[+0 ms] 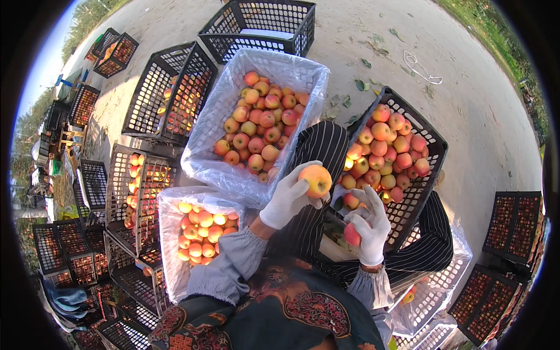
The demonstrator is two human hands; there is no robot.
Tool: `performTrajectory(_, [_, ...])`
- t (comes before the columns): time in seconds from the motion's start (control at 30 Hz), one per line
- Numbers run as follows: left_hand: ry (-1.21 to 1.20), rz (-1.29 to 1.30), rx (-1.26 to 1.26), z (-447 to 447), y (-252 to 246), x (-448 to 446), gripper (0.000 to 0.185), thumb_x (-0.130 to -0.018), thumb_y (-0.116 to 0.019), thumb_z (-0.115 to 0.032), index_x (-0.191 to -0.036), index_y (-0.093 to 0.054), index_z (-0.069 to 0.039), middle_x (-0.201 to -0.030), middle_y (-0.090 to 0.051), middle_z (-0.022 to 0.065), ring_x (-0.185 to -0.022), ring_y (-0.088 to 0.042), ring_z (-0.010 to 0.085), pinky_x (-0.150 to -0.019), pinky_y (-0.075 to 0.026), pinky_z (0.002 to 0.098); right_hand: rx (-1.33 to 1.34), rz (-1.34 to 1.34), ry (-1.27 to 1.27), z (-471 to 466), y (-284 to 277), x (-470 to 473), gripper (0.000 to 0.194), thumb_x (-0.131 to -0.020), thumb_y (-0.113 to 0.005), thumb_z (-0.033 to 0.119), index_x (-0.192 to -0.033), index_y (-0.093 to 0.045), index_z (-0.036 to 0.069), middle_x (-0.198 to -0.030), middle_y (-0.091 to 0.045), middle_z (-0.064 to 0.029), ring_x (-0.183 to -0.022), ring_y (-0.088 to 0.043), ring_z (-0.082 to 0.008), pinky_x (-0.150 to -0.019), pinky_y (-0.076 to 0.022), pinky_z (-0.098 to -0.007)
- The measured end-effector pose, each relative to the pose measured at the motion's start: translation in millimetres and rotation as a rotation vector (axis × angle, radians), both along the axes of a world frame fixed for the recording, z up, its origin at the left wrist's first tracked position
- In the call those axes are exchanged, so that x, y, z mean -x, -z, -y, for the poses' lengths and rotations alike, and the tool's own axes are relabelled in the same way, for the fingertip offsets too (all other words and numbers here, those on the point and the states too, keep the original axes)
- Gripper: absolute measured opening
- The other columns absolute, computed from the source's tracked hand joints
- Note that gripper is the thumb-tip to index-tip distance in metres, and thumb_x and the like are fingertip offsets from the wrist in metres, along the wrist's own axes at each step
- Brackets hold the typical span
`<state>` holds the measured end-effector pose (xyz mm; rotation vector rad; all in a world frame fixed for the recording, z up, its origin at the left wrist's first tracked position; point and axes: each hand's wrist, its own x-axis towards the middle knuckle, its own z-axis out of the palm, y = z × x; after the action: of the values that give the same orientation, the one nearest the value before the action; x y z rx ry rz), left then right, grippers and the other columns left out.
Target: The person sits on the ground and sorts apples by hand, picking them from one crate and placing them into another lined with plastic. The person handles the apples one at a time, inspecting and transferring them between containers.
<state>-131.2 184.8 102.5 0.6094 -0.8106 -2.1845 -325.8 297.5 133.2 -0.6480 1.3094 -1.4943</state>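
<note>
My left hand (pixel 292 197), in a white glove, grips a yellow-orange apple (pixel 315 180) above my left knee, its dimpled end showing. My right hand (pixel 371 223), gloved too, has a red apple (pixel 352 235) between thumb and fingers, partly hidden by them. It is at the near end of a black plastic crate (pixel 431 151) full of red-yellow apples (pixel 385 146). Left of my knee stands a crate lined with clear plastic film (pixel 258 59), with many apples (pixel 258 127) inside. A smaller film-lined crate (pixel 168 245) with sunlit apples sits by my left forearm.
Black crates (pixel 192 94) with apples stand at the far left, and another (pixel 258 19) holds a white sheet. Stacked crates (pixel 131 258) rise at my left. Stacks of apple crates (pixel 509 225) stand at far right. Leaves and a white cord (pixel 422 70) lie on the concrete.
</note>
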Motion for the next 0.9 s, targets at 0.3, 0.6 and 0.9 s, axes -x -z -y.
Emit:
performTrajectory(0.3, [-0.674, -0.105, -0.525, 65.4, 71.3, -105.2, 0.057, -0.101, -0.053, -0.043, -0.135, -0.046, 0.001, -0.123, -0.062, 0.0228, -0.104, -0.068, 0.0328, -0.075, -0.062, 0.0423, -0.094, 0.501, 0.174, -8.1, 37.8, 8.3, 0.046, -0.099, -0.054, 0.024, -0.134, -0.051, -0.005, -0.115, -0.065, -0.0171, -0.081, -0.063, -0.0189, -0.073, -0.0536, -0.0291])
performTrajectory(0.6, [0.064, 0.083, -0.193, -30.0, -15.5, -31.7, 0.054, -0.104, -0.047, -0.041, -0.136, -0.048, 0.002, -0.117, -0.064, 0.0158, -0.099, -0.066, 0.0219, -0.071, -0.058, 0.0320, 0.048, 0.094, 0.068, 24.7, -4.8, -49.5, 0.036, -0.097, -0.049, 0.009, -0.131, -0.052, -0.004, -0.125, -0.060, -0.0133, -0.102, -0.059, -0.0177, -0.090, -0.0495, -0.0312])
performTrajectory(0.9, [-0.010, 0.196, -0.143, -38.6, 1.6, -148.2, 0.038, -0.098, -0.054, -0.033, -0.106, -0.063, 0.004, -0.099, -0.066, 0.0128, -0.091, -0.066, 0.0215, -0.070, -0.055, 0.0309, 0.076, -0.254, 0.052, 12.9, 8.5, -4.1, 0.027, -0.095, -0.051, 0.001, -0.119, -0.062, -0.006, -0.115, -0.068, -0.0124, -0.104, -0.063, -0.0184, -0.094, -0.0476, -0.0310])
